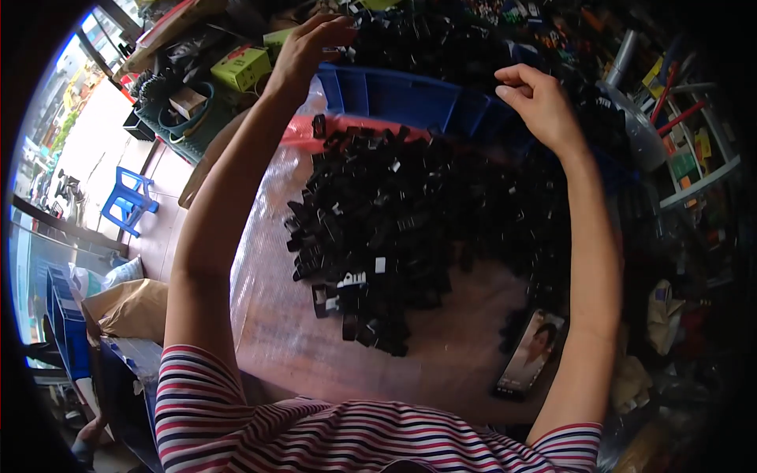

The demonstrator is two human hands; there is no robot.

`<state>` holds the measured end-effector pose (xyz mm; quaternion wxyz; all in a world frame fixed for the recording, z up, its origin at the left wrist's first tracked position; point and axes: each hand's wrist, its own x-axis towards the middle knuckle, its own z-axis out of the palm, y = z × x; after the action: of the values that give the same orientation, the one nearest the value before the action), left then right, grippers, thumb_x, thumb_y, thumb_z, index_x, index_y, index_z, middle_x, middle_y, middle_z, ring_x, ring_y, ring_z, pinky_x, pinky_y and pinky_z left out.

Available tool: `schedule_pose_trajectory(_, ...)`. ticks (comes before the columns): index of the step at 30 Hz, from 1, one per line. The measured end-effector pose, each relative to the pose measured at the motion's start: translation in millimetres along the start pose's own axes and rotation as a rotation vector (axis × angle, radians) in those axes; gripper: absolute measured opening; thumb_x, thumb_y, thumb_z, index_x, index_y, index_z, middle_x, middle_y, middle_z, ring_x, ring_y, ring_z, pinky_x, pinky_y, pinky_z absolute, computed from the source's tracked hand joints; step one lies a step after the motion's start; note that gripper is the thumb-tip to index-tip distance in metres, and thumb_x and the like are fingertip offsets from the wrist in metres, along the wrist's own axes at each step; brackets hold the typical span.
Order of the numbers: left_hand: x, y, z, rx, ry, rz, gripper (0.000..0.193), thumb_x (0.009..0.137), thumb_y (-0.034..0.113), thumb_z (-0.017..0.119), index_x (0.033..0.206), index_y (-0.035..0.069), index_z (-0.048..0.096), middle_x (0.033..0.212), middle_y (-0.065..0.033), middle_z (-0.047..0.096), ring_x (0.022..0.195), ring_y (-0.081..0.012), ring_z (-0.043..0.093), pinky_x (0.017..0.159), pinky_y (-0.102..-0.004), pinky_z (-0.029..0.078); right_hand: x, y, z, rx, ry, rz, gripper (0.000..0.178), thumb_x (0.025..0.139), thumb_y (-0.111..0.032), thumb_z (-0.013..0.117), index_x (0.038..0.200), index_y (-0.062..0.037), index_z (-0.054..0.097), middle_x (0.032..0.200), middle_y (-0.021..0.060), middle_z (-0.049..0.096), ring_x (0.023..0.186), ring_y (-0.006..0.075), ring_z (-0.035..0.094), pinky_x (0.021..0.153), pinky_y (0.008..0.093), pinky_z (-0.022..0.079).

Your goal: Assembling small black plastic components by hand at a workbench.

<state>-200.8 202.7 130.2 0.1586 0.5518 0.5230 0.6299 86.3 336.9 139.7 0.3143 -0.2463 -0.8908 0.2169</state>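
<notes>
A large heap of small black plastic parts (386,205) is spread over the clear plastic sheeting on the table in front of me. Beyond it stands a blue plastic bin (386,93), with more black parts piled at its far side. My left hand (309,51) reaches over the bin's far left corner, its fingers stretched to the right and holding nothing that I can see. My right hand (540,98) hovers by the bin's right side. Its fingers are bent, with a gap between thumb and forefinger and nothing visible in it.
A phone (530,355) showing a person on its screen lies near my right forearm. Plastic sheeting (276,331) covers the tabletop. To the left are a yellow-green box (241,68), a dark basket (185,110) and a blue stool (128,199). Cluttered shelving (698,185) stands at right.
</notes>
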Motion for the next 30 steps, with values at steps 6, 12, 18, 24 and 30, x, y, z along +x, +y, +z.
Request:
schedule_pose_trajectory(6,-201,68,24,0.298,-0.349,-0.131,0.019,0.077,-0.002,0.06,0.095,0.002,0.064,0.085,-0.005,0.063,0.076,-0.0123,0.058,0.068,-0.0249,0.045,-151,-105,-36,0.073,-0.322,0.015,0.024,0.076,-0.004,0.063,0.1,0.0007,0.06,0.086,0.0059,0.058,0.074,0.0127,0.054,0.066,0.0245,0.045)
schedule_pose_trajectory(12,-302,78,64,0.467,-0.193,-0.027,0.016,0.074,0.001,0.063,0.09,0.004,0.061,0.071,-0.0081,0.055,0.061,-0.0238,0.054,0.053,-0.0316,0.044,-261,-118,34,0.115,-0.238,0.154,0.024,0.074,-0.003,0.064,0.098,-0.0008,0.06,0.084,0.0093,0.059,0.072,0.0189,0.058,0.064,0.0275,0.047)
schedule_pose_trajectory(18,-330,81,93,0.465,-0.2,-0.213,0.021,0.074,0.003,0.064,0.094,0.006,0.063,0.077,-0.0091,0.058,0.061,-0.0201,0.058,0.054,-0.0277,0.045,-259,-119,112,-0.023,-0.015,-0.067,0.032,0.074,0.004,0.055,0.104,-0.004,0.058,0.106,0.0117,0.056,0.087,0.0251,0.056,0.072,0.0324,0.049)
schedule_pose_trajectory(24,-334,75,89,0.385,-0.066,-0.22,0.03,0.075,0.003,0.063,0.104,0.005,0.061,0.083,-0.0062,0.056,0.067,-0.0137,0.054,0.055,-0.0255,0.045,-242,-106,116,-0.231,-0.149,-0.159,0.03,0.07,0.002,0.058,0.099,-0.0053,0.058,0.096,0.0102,0.054,0.091,0.0264,0.053,0.075,0.0336,0.047)
schedule_pose_trajectory(30,-343,83,104,-0.364,-0.021,-0.479,0.041,0.087,0.018,0.058,0.121,-0.001,0.046,0.091,-0.0045,0.055,0.073,-0.0087,0.052,0.063,-0.0201,0.043,-266,-148,103,0.054,0.049,-0.082,0.034,0.067,-0.003,0.07,0.098,-0.0024,0.058,0.083,0.0092,0.056,0.077,0.026,0.058,0.065,0.034,0.049)
